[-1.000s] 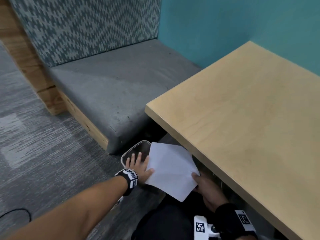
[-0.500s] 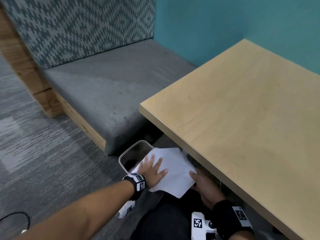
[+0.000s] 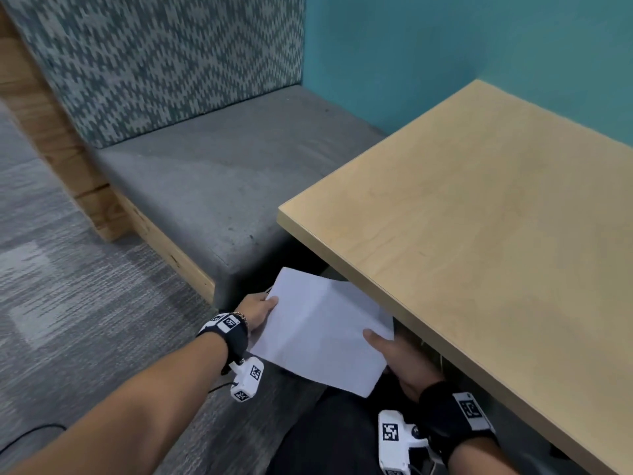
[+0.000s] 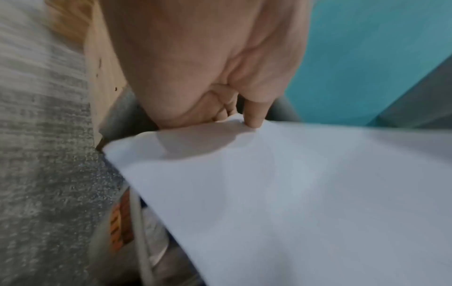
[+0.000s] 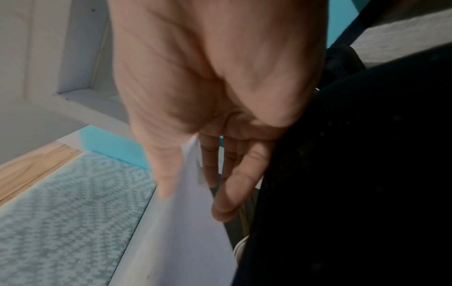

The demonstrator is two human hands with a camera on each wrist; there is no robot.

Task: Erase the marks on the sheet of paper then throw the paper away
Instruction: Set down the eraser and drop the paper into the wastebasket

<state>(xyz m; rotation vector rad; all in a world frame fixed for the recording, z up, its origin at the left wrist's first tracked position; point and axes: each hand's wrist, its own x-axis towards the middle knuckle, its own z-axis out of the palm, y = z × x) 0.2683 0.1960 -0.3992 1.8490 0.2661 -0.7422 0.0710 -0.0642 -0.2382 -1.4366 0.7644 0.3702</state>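
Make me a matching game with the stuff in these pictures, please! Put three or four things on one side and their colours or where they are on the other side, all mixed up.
Things:
1. sheet of paper
2. table
3. wall
4. bench seat

Descriptions:
A. teal
B. grey cushion, left of the table
C. white, pinched at its edges by the left hand and the right hand
D. light wood top

Right pairs: 1-C, 2-D, 3-A, 4-B
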